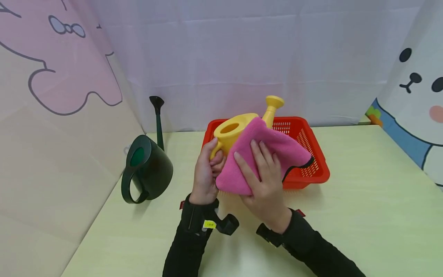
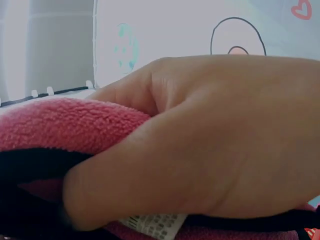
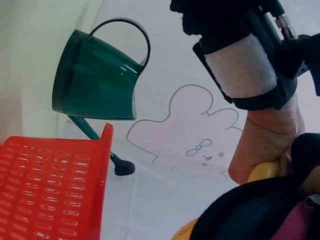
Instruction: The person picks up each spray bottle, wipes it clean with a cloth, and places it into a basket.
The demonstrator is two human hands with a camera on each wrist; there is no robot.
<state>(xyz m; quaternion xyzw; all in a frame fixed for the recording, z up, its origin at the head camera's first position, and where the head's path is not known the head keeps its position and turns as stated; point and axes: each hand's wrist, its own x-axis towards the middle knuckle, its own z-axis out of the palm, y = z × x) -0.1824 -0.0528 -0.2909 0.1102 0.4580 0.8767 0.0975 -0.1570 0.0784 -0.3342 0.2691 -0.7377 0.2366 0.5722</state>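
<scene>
My left hand (image 1: 205, 175) grips the handle of a yellow watering can (image 1: 238, 134), held tilted above a red basket. A pink fleecy cloth (image 1: 233, 179) with dark trim drapes over the can's near side and hides much of it. On top of the cloth lie the spread fingers of my right hand (image 1: 268, 188). In the left wrist view the right thumb (image 2: 110, 192) tucks under the cloth's dark edge, pinching it near a white label (image 2: 162, 227). The right wrist view shows the left hand (image 3: 267, 145) around part of the yellow handle (image 3: 264, 171).
Behind the hands the red perforated basket (image 1: 322, 177) sits on the pale table (image 1: 367, 215). A dark green watering can (image 1: 157, 173) stands at the left, its spout toward the back. White printed curtains (image 1: 221, 57) border the table at the back and sides.
</scene>
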